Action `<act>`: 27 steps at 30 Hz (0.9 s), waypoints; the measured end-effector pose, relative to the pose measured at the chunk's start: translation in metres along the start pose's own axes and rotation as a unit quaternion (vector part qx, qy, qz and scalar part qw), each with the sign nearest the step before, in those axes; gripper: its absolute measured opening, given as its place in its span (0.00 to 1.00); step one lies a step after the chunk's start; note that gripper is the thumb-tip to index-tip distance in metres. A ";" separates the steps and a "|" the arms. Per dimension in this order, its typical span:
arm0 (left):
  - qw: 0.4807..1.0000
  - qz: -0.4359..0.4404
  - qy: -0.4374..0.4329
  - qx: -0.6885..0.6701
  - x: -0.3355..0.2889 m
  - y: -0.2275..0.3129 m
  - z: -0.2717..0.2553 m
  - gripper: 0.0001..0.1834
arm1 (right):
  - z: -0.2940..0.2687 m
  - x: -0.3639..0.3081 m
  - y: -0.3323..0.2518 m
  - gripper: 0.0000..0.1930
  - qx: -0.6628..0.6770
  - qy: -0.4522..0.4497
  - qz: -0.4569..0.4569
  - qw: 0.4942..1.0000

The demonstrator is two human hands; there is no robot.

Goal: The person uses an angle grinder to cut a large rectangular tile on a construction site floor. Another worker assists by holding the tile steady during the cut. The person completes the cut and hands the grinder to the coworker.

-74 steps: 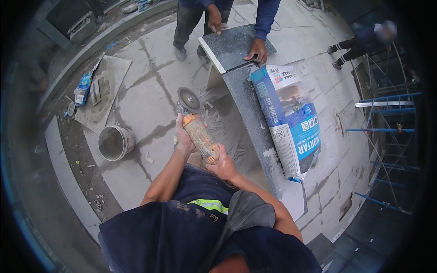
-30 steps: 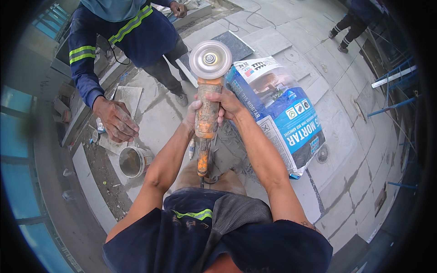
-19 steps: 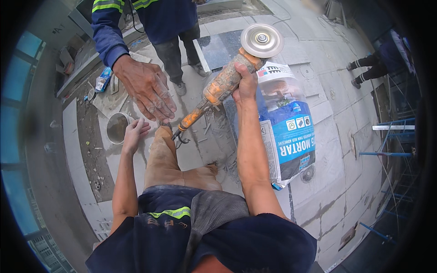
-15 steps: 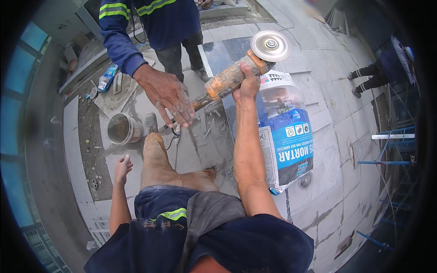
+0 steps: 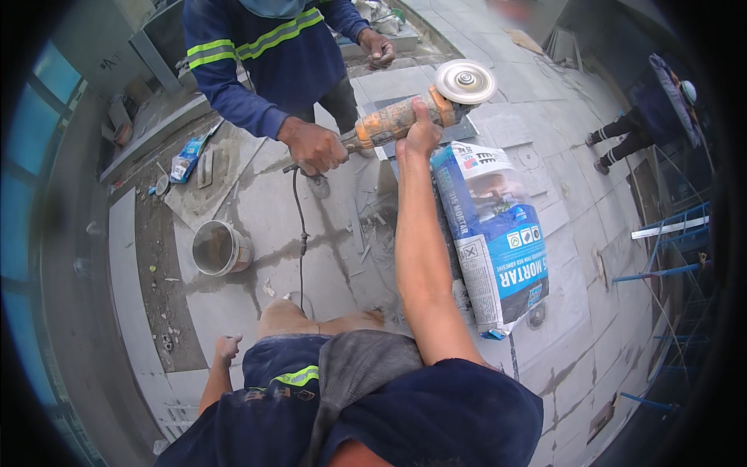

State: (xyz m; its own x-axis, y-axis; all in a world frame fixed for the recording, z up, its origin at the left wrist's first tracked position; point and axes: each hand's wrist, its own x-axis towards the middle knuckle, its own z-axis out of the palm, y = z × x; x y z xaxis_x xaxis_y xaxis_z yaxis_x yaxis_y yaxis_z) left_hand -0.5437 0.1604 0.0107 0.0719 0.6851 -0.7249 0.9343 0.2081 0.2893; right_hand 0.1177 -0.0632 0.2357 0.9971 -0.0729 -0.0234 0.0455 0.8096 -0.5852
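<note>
My right hand [image 5: 422,134] is closed around the orange, dust-caked body of an angle grinder [image 5: 385,124], with my arm stretched forward. A pale round disc [image 5: 465,81] is fitted at the grinder's far right end. At the tool's rear end, a co-worker's hand [image 5: 313,146] is closed on it. From there the dark power cord [image 5: 301,226] hangs down toward the floor. My left hand [image 5: 228,348] is low at my left side, its fingers curled in with nothing visible in them.
A blue and white mortar bag [image 5: 498,249] lies right of my forearm. A bucket [image 5: 222,247] stands left on the paving [image 5: 272,226], with a smaller blue bag [image 5: 187,159] beyond it. The co-worker [image 5: 268,58] faces me; another person [image 5: 650,117] stands far right near blue metal bars [image 5: 657,274].
The co-worker's right hand, outstretched beside the tool before, is now closed on the grinder's rear end. The co-worker's other hand shows more fully. The grinder stays in my right hand.
</note>
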 end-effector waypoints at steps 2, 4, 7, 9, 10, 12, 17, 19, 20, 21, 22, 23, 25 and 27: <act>1.000 0.008 -0.001 -0.031 0.020 -0.004 -0.010 0.24 | 0.020 0.010 0.020 0.33 0.008 -0.003 -0.029 1.000; 0.997 0.007 -0.038 -0.069 0.046 -0.011 -0.021 0.19 | 0.035 0.017 0.041 0.35 0.001 0.020 -0.029 0.999; 0.994 -0.003 -0.066 -0.084 0.088 -0.032 -0.043 0.21 | 0.049 0.024 0.073 0.34 -0.032 0.058 -0.019 0.998; 0.993 -0.015 -0.093 -0.075 0.112 -0.049 -0.055 0.23 | 0.043 0.019 0.093 0.32 -0.045 0.035 0.044 0.997; 0.992 -0.030 -0.084 -0.090 0.122 -0.061 -0.060 0.20 | 0.038 0.013 0.103 0.31 -0.052 0.034 0.081 0.995; 0.989 -0.052 -0.065 -0.121 0.139 -0.086 -0.073 0.15 | 0.030 -0.006 0.123 0.30 -0.156 0.037 0.150 0.976; 0.980 -0.129 -0.079 -0.130 0.159 -0.141 -0.091 0.15 | -0.062 -0.189 0.159 0.37 -0.430 -0.094 0.400 0.804; 0.978 -0.143 -0.090 -0.123 0.156 -0.154 -0.091 0.14 | -0.122 -0.268 0.136 0.44 -0.593 -0.189 0.483 0.615; 0.976 -0.156 -0.100 -0.111 0.151 -0.162 -0.086 0.13 | -0.155 -0.301 0.117 0.43 -0.640 -0.181 0.492 0.561; 0.968 -0.167 -0.122 -0.140 0.147 -0.168 -0.083 0.12 | -0.184 -0.315 0.098 0.42 -0.674 -0.145 0.494 0.529; 0.972 -0.168 -0.119 -0.112 0.144 -0.173 -0.077 0.11 | -0.215 -0.332 0.074 0.41 -0.706 -0.113 0.500 0.489; 0.967 -0.169 -0.120 -0.147 0.139 -0.177 -0.070 0.10 | -0.242 -0.336 0.050 0.42 -0.736 -0.121 0.500 0.440; 0.965 -0.166 -0.123 -0.163 0.127 -0.180 -0.058 0.12 | -0.288 -0.343 0.001 0.31 -0.801 -0.157 0.420 0.398; 0.972 -0.141 -0.119 -0.146 0.107 -0.175 -0.045 0.19 | -0.324 -0.350 -0.029 0.30 -0.813 -0.189 0.428 0.348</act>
State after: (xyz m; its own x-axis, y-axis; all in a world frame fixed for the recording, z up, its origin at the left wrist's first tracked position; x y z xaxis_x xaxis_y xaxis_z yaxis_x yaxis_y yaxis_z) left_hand -0.7153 0.2290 -0.0894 -0.0615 0.3993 -0.9148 0.7925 0.5767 0.1984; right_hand -0.2522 -0.2500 -0.0021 0.5541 0.1206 -0.8237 -0.0660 -0.9800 -0.1879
